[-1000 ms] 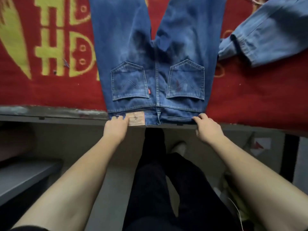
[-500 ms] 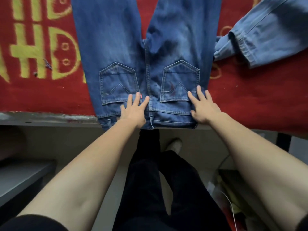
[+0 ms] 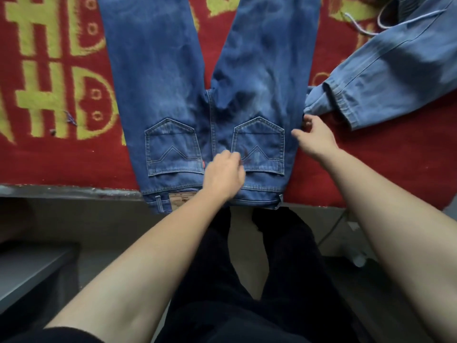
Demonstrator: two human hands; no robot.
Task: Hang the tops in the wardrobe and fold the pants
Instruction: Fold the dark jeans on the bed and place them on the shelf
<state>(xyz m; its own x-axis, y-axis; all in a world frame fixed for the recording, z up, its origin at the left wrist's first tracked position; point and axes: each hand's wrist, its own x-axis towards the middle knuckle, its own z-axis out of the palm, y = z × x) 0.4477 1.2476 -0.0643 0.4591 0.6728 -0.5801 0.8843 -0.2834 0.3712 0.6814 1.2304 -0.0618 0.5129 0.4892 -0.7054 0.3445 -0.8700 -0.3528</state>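
blue denim jeans (image 3: pixel 158 82) lie flat, back side up, on the red blanket w/ yellow pattern (image 3: pixel 49 164). waistband is at the near edge & hangs a little over the grey bed rim (image 3: pixel 61 191); legs run toward the far edge in a narrow v. left hand (image 3: pixel 223 174) sits on the centre seam btw the two back pockets (image 3: pixel 173 149), fingers curled under onto the denim; can't tell if it pinches cloth or only presses. right hand (image 3: pixel 316 138) is at the jeans' right side seam, thumb & fingers apart & loosely curled, nothing clamped that i can see

risks, imo: next move is prob folding one leg over the other. if the right hand lifts the side seam w/out the left pinning the middle, the pair could slide off the near edge, since the waistband overhangs. the pale blue denim garment (image 3: pixel 395 70) at the far right corner has its cuff just beside the right hand, so it could get grabbed or dragged along. wrinkles by the crotch may get folded in

count: 1 pair of jeans, 2 legs, 2 back pockets, 1 tan waist patch (image 3: pixel 181 200), 1 pale blue garment w/ 1 white cord (image 3: pixel 385 23), 1 blanket, 2 hands
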